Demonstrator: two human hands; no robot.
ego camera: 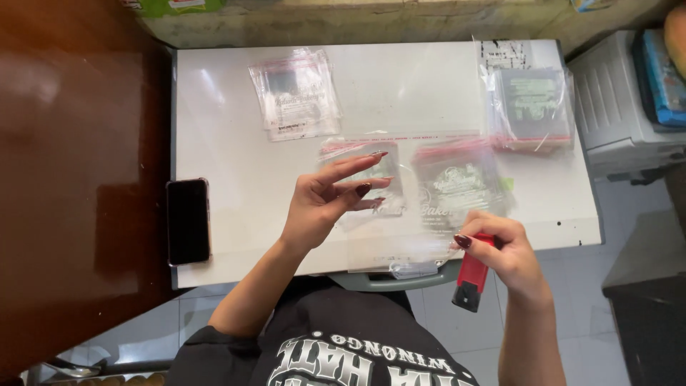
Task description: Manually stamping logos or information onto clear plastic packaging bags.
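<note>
My left hand is raised over the white table, fingers spread, pinching the edge of a clear plastic bag with a red seal strip. My right hand grips a red tool with a black end at the table's front edge and also touches a second clear printed bag. Both bags lie side by side in the middle of the table.
A stack of clear bags lies at the back centre, another stack with dark contents at the back right. A black phone rests at the table's left edge. A grey appliance stands to the right, dark wood on the left.
</note>
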